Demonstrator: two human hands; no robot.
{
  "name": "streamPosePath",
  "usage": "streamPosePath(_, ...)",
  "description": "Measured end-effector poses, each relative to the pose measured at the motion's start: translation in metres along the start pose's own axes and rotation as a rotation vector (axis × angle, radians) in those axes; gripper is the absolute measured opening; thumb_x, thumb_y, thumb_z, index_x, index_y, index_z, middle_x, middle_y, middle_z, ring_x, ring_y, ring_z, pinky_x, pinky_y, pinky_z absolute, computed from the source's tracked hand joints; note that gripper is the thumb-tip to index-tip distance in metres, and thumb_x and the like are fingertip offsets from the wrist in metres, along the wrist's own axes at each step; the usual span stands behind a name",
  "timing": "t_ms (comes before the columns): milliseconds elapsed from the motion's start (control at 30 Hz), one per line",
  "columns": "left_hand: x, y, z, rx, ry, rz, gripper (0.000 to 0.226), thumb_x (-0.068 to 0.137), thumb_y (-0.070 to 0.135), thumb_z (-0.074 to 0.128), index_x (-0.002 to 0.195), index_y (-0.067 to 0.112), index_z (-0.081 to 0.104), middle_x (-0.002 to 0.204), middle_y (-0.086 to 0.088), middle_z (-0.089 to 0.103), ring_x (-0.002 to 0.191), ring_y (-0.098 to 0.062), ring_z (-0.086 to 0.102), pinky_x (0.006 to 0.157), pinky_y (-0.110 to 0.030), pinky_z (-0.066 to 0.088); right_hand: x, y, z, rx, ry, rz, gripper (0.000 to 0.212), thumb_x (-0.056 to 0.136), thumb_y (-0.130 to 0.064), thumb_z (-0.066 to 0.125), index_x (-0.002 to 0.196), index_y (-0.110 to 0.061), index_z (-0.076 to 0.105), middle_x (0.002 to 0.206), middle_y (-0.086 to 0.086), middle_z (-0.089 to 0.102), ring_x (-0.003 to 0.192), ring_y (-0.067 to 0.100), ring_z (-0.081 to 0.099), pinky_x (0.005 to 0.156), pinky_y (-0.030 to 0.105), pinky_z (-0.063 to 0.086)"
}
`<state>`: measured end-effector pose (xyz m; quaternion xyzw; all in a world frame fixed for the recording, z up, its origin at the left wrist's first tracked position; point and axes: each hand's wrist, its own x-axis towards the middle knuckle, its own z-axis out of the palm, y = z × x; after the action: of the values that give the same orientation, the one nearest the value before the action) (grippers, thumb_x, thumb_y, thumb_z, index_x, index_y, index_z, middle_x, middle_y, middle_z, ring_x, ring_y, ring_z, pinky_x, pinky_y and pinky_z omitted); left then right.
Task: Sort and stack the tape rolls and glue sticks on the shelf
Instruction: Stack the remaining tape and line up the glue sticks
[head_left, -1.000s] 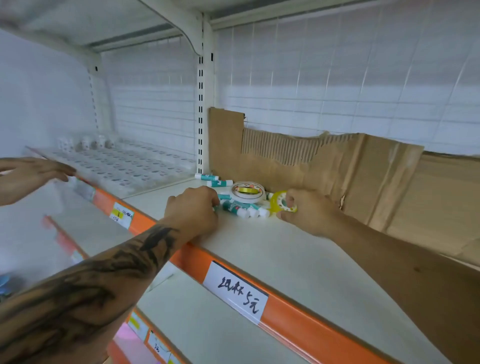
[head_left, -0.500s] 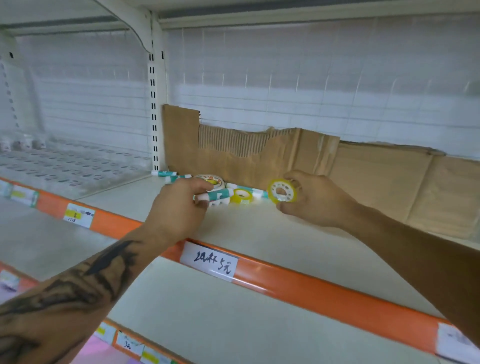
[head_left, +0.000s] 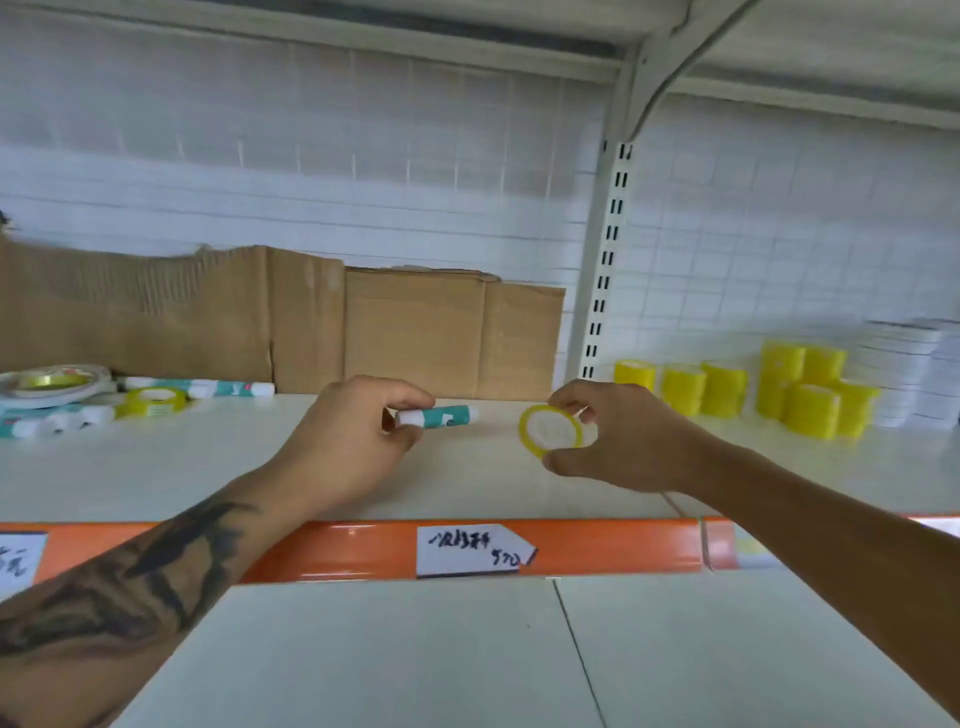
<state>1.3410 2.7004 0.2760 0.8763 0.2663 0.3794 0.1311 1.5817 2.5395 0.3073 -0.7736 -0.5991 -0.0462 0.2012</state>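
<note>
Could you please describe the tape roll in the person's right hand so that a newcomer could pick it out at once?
Start at the white slotted upright at the back of the shelf. Just in front, the right hand pinches a small yellow tape roll. Unlike the yellow rolls stacked to the right, it is held on edge, its round face towards the camera.

teal glue stick, yellow tape roll

Brown cardboard leans against the white wire-grid back panel, from nine o'clock to centre. A slotted white upright post rises at one o'clock, with a bracket above it. At three o'clock sits a stack of white flat items. Along the orange shelf edge strip at six o'clock hangs a handwritten white price label.
</note>
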Motion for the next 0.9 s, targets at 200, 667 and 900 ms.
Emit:
streamPosePath(200,0.008,0.088,0.081,-0.048,-0.061,0.023,0.026,0.092,0.022,0.073,0.112,0.038,0.076,0.105,0.028,0.072,0.096,0.009,0.062,0.085,-0.014,0.046,-0.050,0.124,-0.037,-0.030,0.030,0.055,0.066,0.075,-0.048,0.083,0.134,-0.032,0.059,0.105,-0.021,0.054,0.107,0.005,0.057,0.082,0.018,0.036)
streamPosePath(667,0.055,0.268,0.234,-0.110,-0.319,-0.080,0.025,0.089,0.021,0.077,0.111,0.034,0.077,0.111,0.019,0.075,0.104,0.007,0.066,0.100,-0.018,0.050,-0.103,0.321,-0.089,0.169,0.038,0.081,0.065,0.075,-0.049,0.083,0.134,-0.036,0.061,0.107,-0.024,0.059,0.104,0.002,0.059,0.080,0.018,0.045)
streamPosePath(900,0.068,0.301,0.255,-0.100,-0.486,-0.047,0.023,0.092,0.023,0.074,0.112,0.033,0.078,0.105,0.025,0.074,0.103,0.010,0.064,0.096,-0.020,0.051,-0.089,0.333,-0.099,0.272,0.046,0.016,0.060,0.076,-0.053,0.080,0.132,-0.039,0.063,0.114,-0.024,0.063,0.104,-0.004,0.058,0.078,0.014,0.042)
